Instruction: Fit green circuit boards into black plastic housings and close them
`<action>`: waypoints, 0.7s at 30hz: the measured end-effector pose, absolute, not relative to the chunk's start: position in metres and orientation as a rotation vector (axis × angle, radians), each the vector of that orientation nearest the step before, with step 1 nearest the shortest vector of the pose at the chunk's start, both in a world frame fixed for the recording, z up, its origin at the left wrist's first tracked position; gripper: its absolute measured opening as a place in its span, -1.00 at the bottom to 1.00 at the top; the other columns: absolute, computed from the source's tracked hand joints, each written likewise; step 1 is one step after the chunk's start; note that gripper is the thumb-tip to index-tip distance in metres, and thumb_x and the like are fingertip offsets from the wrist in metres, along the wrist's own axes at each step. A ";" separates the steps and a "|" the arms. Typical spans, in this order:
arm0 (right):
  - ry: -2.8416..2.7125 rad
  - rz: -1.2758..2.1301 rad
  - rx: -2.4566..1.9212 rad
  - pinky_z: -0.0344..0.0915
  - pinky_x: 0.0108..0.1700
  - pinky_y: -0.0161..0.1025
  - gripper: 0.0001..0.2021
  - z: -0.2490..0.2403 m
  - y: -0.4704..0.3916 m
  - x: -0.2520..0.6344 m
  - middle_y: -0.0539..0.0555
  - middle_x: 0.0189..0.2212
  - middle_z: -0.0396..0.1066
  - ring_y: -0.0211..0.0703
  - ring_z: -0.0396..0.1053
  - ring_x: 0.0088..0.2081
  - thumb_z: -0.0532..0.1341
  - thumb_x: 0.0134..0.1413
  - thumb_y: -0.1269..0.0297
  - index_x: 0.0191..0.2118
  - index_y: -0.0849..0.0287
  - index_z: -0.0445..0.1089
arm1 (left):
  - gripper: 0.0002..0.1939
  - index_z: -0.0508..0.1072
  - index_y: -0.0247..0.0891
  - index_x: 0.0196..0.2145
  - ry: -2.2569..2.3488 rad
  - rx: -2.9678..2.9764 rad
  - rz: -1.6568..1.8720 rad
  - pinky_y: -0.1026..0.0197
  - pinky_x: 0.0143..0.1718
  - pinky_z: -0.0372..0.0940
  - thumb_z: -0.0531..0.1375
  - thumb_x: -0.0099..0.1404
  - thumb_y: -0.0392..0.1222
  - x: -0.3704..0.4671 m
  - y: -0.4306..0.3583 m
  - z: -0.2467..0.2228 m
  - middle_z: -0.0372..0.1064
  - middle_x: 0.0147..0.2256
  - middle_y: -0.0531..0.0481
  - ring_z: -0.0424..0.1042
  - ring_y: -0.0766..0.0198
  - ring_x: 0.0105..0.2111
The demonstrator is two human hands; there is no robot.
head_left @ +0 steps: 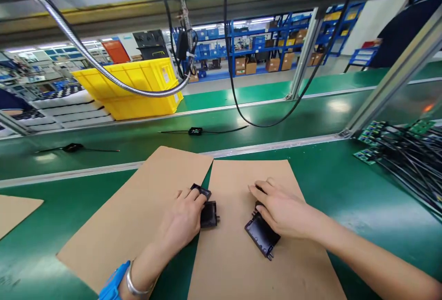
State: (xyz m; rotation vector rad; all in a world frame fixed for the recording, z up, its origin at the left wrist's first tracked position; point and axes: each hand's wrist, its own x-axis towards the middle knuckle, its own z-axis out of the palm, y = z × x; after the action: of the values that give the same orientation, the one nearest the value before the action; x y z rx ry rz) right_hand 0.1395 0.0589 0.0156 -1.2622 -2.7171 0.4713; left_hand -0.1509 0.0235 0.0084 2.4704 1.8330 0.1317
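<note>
Two brown cardboard sheets lie on the green bench. Near the gap between them, my left hand is closed over small black plastic housings; one open housing shows at its fingertips, and another black piece pokes out above the fingers. On the right sheet, my right hand bends over a black piece, mostly hidden beneath its fingers. A rectangular black housing, tilted diagonally with its hollow side up, lies just below that hand, touching its fingers. The left sheet passes under my left wrist.
Green circuit boards with black cables are heaped at the right. Two cabled black devices lie on the strip behind the metal rail. A yellow bin stands at back left. Cables hang overhead, and a metal post rises at right.
</note>
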 end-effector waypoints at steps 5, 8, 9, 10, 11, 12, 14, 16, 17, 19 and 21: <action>-2.551 0.774 -1.198 0.15 0.20 -0.05 -0.36 0.014 0.063 0.144 0.21 0.17 0.25 0.06 0.12 0.21 0.22 0.12 0.08 0.27 0.22 0.19 | -0.74 0.44 -0.15 -0.19 1.495 2.523 0.254 0.09 -0.25 0.21 0.00 0.30 -0.34 -0.115 -0.014 0.005 0.36 -0.27 -0.11 0.31 0.11 -0.27; -2.468 0.698 -1.247 0.17 0.18 -0.03 -0.43 0.011 0.071 0.154 0.20 0.14 0.29 0.05 0.17 0.18 0.21 0.14 0.06 0.22 0.19 0.26 | -0.79 0.43 -0.17 -0.26 1.186 2.580 0.062 0.09 -0.29 0.21 0.13 0.14 -0.37 -0.085 -0.030 -0.005 0.35 -0.31 -0.09 0.30 0.09 -0.30; -2.476 0.635 -1.254 0.19 0.16 -0.01 -0.50 0.009 0.074 0.158 0.21 0.11 0.32 0.05 0.19 0.16 0.18 0.17 0.15 0.19 0.19 0.28 | -0.78 0.42 -0.19 -0.26 1.162 2.591 0.033 0.08 -0.29 0.21 0.14 0.12 -0.37 -0.076 -0.032 -0.008 0.35 -0.29 -0.09 0.29 0.09 -0.31; -2.494 0.569 -1.262 0.21 0.14 0.00 -0.56 0.006 0.076 0.163 0.21 0.08 0.35 0.05 0.22 0.13 0.15 0.17 0.24 0.16 0.20 0.31 | -0.77 0.41 -0.20 -0.23 1.171 2.592 0.037 0.07 -0.28 0.22 0.13 0.13 -0.37 -0.069 -0.031 -0.010 0.35 -0.26 -0.10 0.29 0.09 -0.30; -2.518 0.508 -1.270 0.22 0.11 0.00 -0.59 0.004 0.077 0.168 0.21 0.04 0.37 0.06 0.24 0.09 0.14 0.16 0.31 0.13 0.20 0.33 | -0.75 0.39 -0.21 -0.19 1.194 2.581 0.063 0.06 -0.25 0.22 0.13 0.15 -0.36 -0.062 -0.030 -0.010 0.35 -0.21 -0.11 0.29 0.08 -0.27; -2.542 0.460 -1.280 0.23 0.09 0.00 -0.61 0.001 0.078 0.174 0.21 0.01 0.38 0.06 0.26 0.07 0.15 0.13 0.35 0.10 0.20 0.35 | -0.73 0.38 -0.21 -0.13 1.207 2.566 0.099 0.05 -0.20 0.22 0.13 0.18 -0.35 -0.058 -0.026 -0.010 0.34 -0.14 -0.12 0.29 0.07 -0.22; -2.562 0.393 -1.324 0.25 0.06 0.00 -0.61 -0.001 0.080 0.186 0.21 -0.03 0.40 0.07 0.28 0.02 0.22 0.08 0.32 0.06 0.20 0.37 | -0.70 0.36 -0.18 -0.06 1.159 2.548 0.156 0.04 -0.10 0.19 0.15 0.23 -0.30 -0.053 -0.018 -0.007 0.33 -0.05 -0.12 0.28 0.04 -0.12; -2.537 0.314 -1.372 0.26 0.03 0.01 -0.55 0.000 0.082 0.196 0.22 -0.05 0.41 0.09 0.29 -0.02 0.29 0.02 0.19 0.05 0.21 0.38 | -0.77 0.40 -0.17 -0.11 1.079 2.549 0.188 0.02 -0.04 0.14 0.14 0.26 -0.31 -0.053 -0.011 -0.006 0.37 -0.10 -0.10 0.27 0.04 -0.07; -2.514 0.256 -1.374 0.26 0.01 0.02 -0.53 0.001 0.084 0.200 0.24 -0.06 0.41 0.10 0.29 -0.04 0.29 0.02 0.13 0.05 0.23 0.38 | -0.81 0.42 -0.17 -0.16 1.061 2.532 0.223 0.00 -0.03 0.12 0.11 0.29 -0.33 -0.055 -0.008 -0.006 0.40 -0.15 -0.10 0.28 0.04 -0.07; -2.458 0.138 -1.306 0.26 -0.01 0.04 -0.58 0.001 0.090 0.202 0.26 -0.04 0.39 0.09 0.28 -0.07 0.21 0.11 0.16 0.06 0.25 0.38 | -0.83 0.46 -0.18 -0.24 1.090 2.372 0.393 -0.02 -0.02 0.10 0.09 0.30 -0.33 -0.059 -0.004 -0.009 0.42 -0.24 -0.09 0.28 0.05 -0.10; -2.451 0.104 -1.168 0.23 0.02 0.06 -0.63 -0.003 0.099 0.198 0.26 0.03 0.36 0.09 0.26 -0.04 0.09 0.17 0.32 0.07 0.25 0.37 | -0.93 0.50 -0.21 -0.31 1.122 1.897 0.665 0.03 -0.05 0.14 0.20 0.24 -0.24 -0.064 -0.002 -0.014 0.42 -0.29 -0.08 0.30 0.08 -0.16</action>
State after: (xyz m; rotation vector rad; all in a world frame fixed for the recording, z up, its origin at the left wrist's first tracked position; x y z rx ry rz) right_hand 0.1979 0.0991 -0.0034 -1.1683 -2.4507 0.1043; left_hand -0.0635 -0.0022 -0.0139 1.8974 1.1222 0.6646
